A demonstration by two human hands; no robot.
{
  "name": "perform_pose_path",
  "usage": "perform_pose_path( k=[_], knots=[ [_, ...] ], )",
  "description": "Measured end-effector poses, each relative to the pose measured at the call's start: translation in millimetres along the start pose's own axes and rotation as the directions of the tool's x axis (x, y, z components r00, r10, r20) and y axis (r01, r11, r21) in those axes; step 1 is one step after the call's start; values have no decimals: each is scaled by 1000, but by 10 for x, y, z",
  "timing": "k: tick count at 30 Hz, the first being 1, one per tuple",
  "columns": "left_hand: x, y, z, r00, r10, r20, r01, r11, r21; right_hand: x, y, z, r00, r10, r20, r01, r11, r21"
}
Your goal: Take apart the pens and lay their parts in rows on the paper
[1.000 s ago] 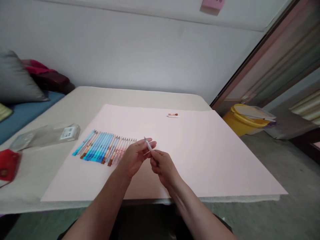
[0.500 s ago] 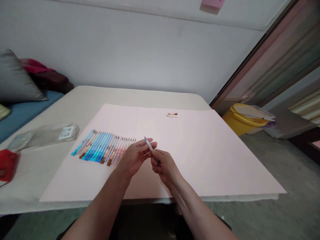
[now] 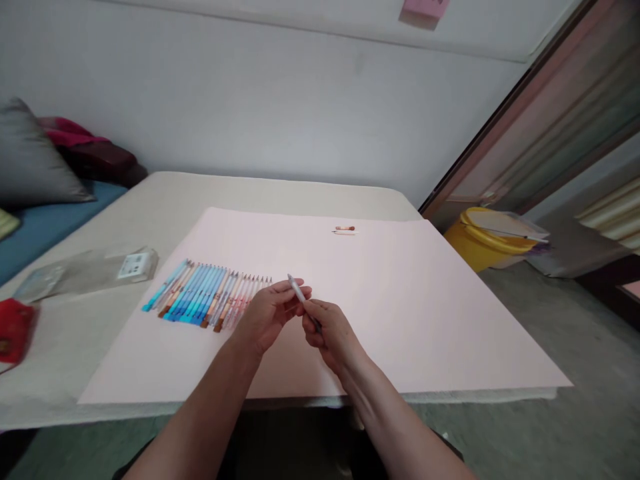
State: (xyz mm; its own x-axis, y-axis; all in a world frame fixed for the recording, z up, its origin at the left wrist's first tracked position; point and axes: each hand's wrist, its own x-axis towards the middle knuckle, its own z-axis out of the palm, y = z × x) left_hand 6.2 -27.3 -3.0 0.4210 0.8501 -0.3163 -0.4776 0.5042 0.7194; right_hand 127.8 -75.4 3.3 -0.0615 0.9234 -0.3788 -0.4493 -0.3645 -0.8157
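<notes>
Red object (image 3: 15, 330): near left edge of the tabletop (image 3: 280, 189); blurred, type cannot be told.
Cushion (image 3: 37, 157): grey, far left, leaning on a blue pad (image 3: 103, 200).
Bag (image 3: 90, 273): clear, flat, white label at its right end; left of the pink sheet (image 3: 425, 320).
Row of pens (image 3: 187, 293): left part of the sheet, side by side, tips far; blue at left, brown-ended and pale at right.
Left hand (image 3: 270, 310): fingers half bent about the far end of the held pen (image 3: 296, 288); grip cannot be told.
Held pen: above the sheet, between both hands, slanted, tip far left.
Right hand (image 3: 327, 328): fingers clasped around the pen's near part.
Pen parts (image 3: 345, 229): two, far edge of the sheet.
Bucket (image 3: 465, 243): yellow, far right, beyond the sheet.
</notes>
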Motion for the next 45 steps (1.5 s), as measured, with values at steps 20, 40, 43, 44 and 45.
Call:
perform_pose_path(
  k=[20, 40, 43, 44, 45],
  knots=[
    [-11, 5, 26, 998, 58, -30, -54, 992, 116, -12, 8, 30, 1000, 25, 12, -25, 999, -28],
    [-30, -7, 20, 998, -51, -24, 51, 998, 19, 15, 50, 0, 1000, 13, -9, -12, 1000, 16],
    [-32, -6, 25, 999, -42, -23, 42, 999, 10, 21, 58, -4, 1000, 14, -8, -14, 1000, 13],
    [-28, -10, 22, 999, -39, -28, 40, 999, 12, 22, 59, -5, 1000, 17, -6, -17, 1000, 11],
    [-22, -16, 17, 999, -34, -38, 34, 999, 19, 23, 61, -6, 1000, 20, -2, -20, 1000, 9]
  ],
)
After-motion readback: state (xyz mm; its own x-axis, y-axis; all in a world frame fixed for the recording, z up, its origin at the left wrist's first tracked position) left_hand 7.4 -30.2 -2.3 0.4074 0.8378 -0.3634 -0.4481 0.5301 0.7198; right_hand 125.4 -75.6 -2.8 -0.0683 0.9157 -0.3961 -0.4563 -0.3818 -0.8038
